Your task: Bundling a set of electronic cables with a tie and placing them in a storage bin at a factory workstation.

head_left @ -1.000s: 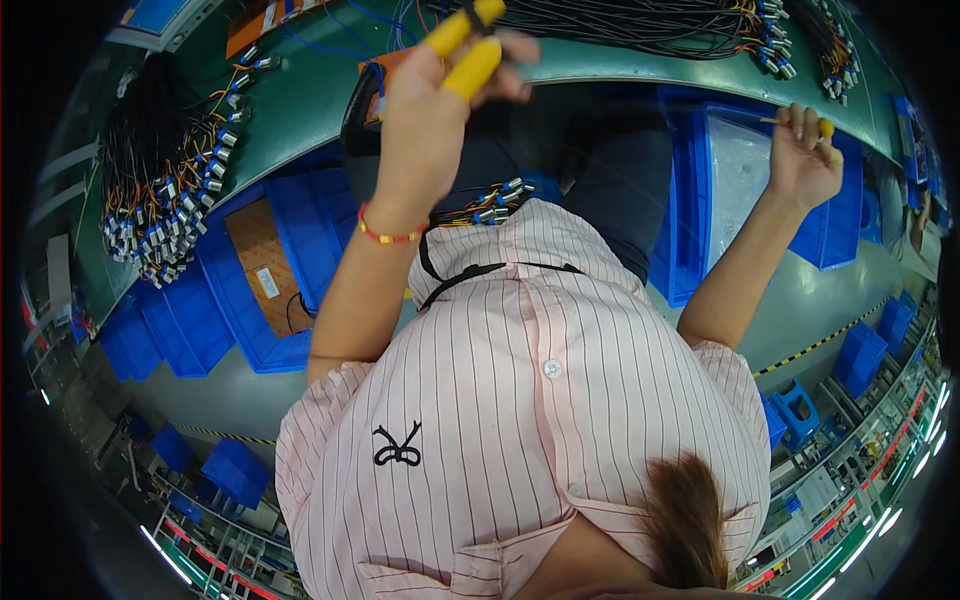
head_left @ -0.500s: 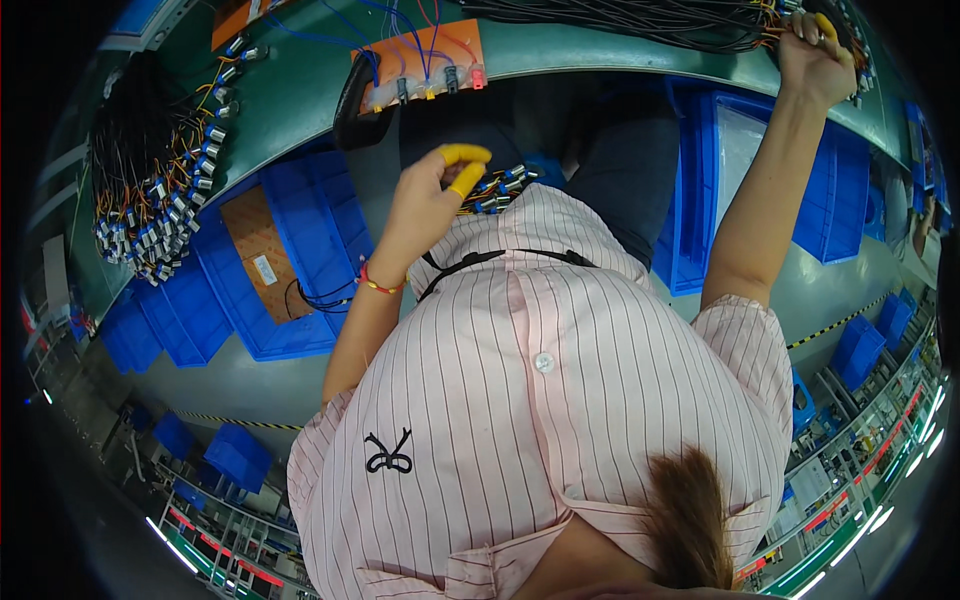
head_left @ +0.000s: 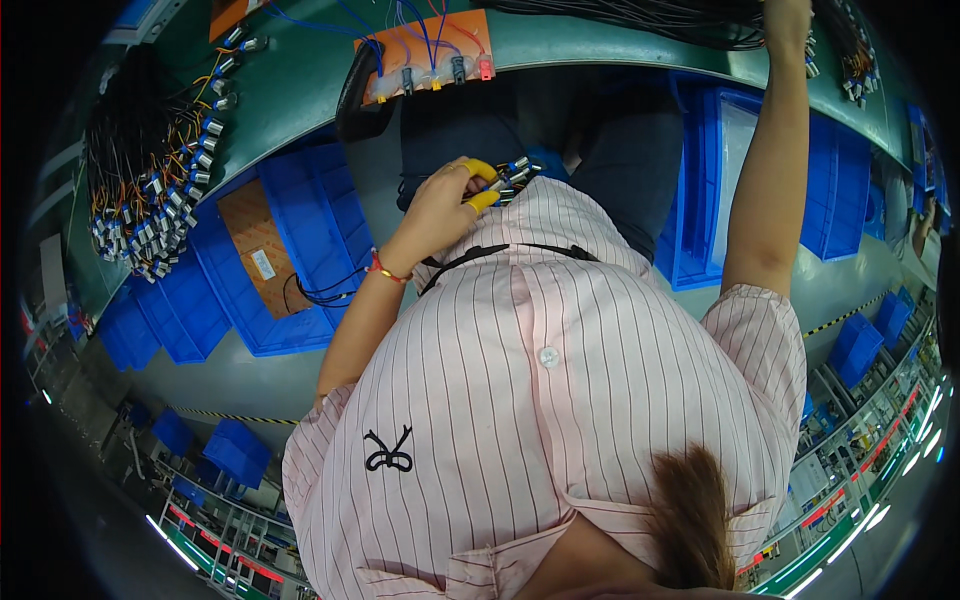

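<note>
Left hand (head_left: 440,205): clamped on yellow-handled pliers (head_left: 483,185) at your waist, beside the connector bundle (head_left: 520,175). Right hand (head_left: 785,15), 1 o'clock: reaches black cables (head_left: 640,15) on the surface (head_left: 300,85); grip unclear.

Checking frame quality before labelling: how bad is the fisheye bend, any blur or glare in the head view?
Head view: heavy barrel bend, green bench edge curves, black corners; left hand with yellow finger cots sharp; right hand cut by the top rim; small light glints lower rim.
</note>
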{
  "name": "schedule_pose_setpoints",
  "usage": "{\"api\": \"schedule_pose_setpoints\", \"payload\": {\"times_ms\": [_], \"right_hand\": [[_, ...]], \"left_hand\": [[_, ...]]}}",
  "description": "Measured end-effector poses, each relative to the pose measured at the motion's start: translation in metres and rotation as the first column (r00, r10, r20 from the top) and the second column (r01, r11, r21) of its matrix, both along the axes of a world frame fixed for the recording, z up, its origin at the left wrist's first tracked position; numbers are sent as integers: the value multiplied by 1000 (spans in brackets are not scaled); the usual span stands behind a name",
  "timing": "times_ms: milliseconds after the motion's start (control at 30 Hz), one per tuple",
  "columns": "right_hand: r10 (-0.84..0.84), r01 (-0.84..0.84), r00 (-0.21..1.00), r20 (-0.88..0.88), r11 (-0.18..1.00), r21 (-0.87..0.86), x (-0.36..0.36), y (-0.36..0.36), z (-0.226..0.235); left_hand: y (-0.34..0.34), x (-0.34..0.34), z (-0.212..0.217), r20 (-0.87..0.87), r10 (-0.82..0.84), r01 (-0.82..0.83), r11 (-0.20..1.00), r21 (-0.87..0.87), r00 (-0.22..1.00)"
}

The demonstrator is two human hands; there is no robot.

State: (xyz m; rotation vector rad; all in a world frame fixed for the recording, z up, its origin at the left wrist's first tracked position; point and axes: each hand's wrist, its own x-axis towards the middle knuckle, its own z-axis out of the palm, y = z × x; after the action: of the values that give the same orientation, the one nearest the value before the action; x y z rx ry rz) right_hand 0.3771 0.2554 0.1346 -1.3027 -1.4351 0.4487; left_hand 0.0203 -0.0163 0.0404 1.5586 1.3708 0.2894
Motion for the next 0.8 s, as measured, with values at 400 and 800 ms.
{"api": "schedule_pose_setpoints", "payload": {"times_ms": [400, 800], "right_hand": [[586, -723, 686, -431, 620, -306, -123, -203, -36], [-10, -510, -184, -983, 856, 86, 0, -171, -45]], "left_hand": [[34, 29, 46, 725, 484, 1, 831, -556, 490], [24, -5, 40, 439, 320, -237, 943, -233, 839]]}}
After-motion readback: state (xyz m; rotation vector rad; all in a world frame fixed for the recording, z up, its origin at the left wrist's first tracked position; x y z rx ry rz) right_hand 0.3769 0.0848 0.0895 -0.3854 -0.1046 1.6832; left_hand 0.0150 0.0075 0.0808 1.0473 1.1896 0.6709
